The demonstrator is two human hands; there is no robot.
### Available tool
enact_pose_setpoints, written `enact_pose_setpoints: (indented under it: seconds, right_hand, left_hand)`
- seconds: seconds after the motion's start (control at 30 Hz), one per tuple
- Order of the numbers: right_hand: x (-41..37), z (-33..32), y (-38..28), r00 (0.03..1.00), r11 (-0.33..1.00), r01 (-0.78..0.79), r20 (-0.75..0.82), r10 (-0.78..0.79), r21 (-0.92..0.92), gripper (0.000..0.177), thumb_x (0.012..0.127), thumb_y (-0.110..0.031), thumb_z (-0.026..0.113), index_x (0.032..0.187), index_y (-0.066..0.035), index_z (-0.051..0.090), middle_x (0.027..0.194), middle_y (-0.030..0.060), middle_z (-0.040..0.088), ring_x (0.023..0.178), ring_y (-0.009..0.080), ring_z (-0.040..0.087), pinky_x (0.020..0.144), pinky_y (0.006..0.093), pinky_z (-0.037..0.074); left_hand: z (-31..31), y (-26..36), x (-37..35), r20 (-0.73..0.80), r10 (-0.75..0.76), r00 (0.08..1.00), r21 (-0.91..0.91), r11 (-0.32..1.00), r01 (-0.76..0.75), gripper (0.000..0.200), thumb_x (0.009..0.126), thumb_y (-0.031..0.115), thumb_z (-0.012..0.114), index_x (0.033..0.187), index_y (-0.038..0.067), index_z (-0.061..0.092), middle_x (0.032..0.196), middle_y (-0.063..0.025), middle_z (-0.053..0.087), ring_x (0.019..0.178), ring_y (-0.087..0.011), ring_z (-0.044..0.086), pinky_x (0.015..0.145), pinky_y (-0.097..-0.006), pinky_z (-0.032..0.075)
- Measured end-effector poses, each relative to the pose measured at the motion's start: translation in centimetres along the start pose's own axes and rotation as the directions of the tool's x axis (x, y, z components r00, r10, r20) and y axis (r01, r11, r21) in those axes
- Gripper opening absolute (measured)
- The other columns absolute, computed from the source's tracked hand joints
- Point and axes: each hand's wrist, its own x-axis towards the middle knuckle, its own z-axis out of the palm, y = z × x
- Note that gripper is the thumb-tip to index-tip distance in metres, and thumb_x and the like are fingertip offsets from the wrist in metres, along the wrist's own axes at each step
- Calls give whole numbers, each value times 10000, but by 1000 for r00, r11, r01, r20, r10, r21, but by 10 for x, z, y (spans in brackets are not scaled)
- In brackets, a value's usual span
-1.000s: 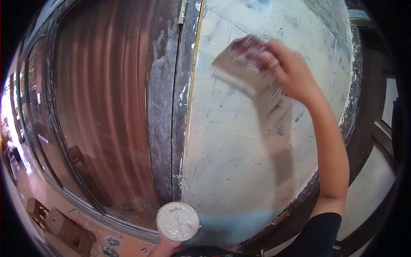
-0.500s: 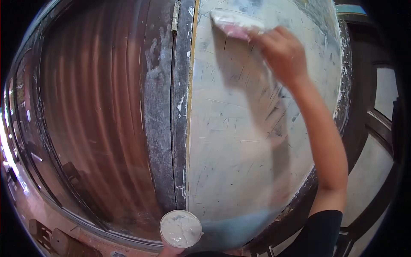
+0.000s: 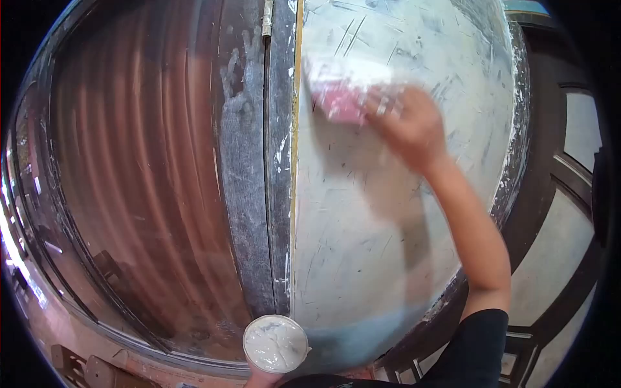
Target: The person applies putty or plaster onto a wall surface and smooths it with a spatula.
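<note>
My right hand (image 3: 411, 126) grips a pink putty spreader (image 3: 344, 105), its far edge coated in white putty. The spreader is against or very close to the upper left of the pale, scratched wall panel (image 3: 369, 258), blurred by motion. Down at the bottom, my left hand (image 3: 264, 376) supports a round tub (image 3: 246, 349) from below. White putty (image 3: 277, 343) with a creased surface fills it. Most of the left hand's fingers are hidden under the tub.
Left of the panel runs a dark wooden frame (image 3: 242, 168) with a metal hinge (image 3: 267, 18) and white smears. Beyond it is a glass pane (image 3: 136, 194) with a brown curtain behind. Dark-framed panels (image 3: 563, 258) stand to the right. Brown furniture (image 3: 103, 372) sits lower left.
My right hand and the spreader have moved down and slightly left across the panel. The tub in my left hand stays almost in place.
</note>
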Motion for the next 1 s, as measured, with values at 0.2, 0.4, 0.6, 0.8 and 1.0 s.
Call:
enact_pose_setpoints:
  seconds: [0.2,0.4,0.6,0.8,1.0]
  right_hand:
    - [-4,-21,-16,997,996,37,-67,-32,79,240,793,-129,701,1015,-216,732,993,18,708,856,199,670,733,336,540]
    - [6,-12,43,988,986,-132,69,139,-101,307,781,-103,723,1078,-180,727,1045,18,713,914,214,653,746,339,517]
    - [-107,-47,-125,972,981,44,218,-86,189,176,856,-255,652,1024,-298,681,1125,-79,693,979,113,638,871,368,417]
    - [-67,-60,-53,991,979,-131,51,124,157,227,768,-181,718,989,-231,704,1090,-40,702,927,159,642,812,385,413]
    - [-100,-42,-42,959,965,-256,141,245,59,318,760,-175,727,1076,-202,706,1116,-34,694,981,193,625,855,431,383]
  left_hand:
    - [-15,6,0,-34,-4,999,32,999,5,646,939,598,329,1416,189,480,1485,-116,453,1362,-413,400,1067,-772,241]
    - [-18,5,9,93,-112,989,-551,822,145,657,954,611,304,1430,185,457,1501,-92,444,1369,-394,404,1095,-755,219]
    - [-32,-11,7,-3,13,1000,-41,999,-13,686,931,643,317,1435,197,454,1487,-99,457,1360,-402,413,1086,-754,239]
    - [-27,-19,8,64,-103,993,-473,873,121,694,927,646,352,1445,194,449,1500,-134,438,1368,-428,399,1101,-742,228]
    - [-1,-53,12,-5,88,996,-147,985,-88,700,920,647,395,1447,190,460,1508,-124,436,1380,-425,390,1116,-743,181]
